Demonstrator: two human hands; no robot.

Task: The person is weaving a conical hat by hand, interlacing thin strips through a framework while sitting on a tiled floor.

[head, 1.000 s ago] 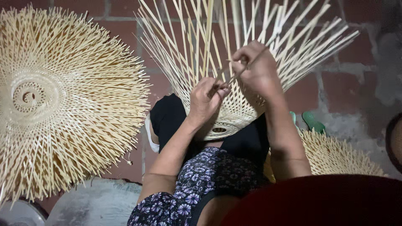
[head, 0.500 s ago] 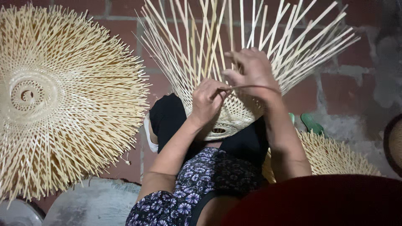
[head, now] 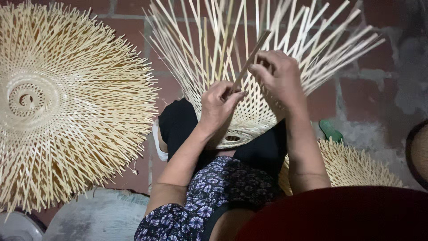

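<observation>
Head view, work: a half-woven bamboo basket (head: 249, 111) rests on the person's lap, loose strips fanning upward.
Left hand (head: 218, 105): fingers pinched shut on a thin bamboo strip (head: 249, 60) at its lower end.
Right hand (head: 278, 76): fingers curled on the same strip, higher up.
Handling: likely light, springy, prone to splinter; best gripped near the weave.
Beside: a finished woven disc (head: 67, 111) on the brick floor (head: 356, 93).
</observation>
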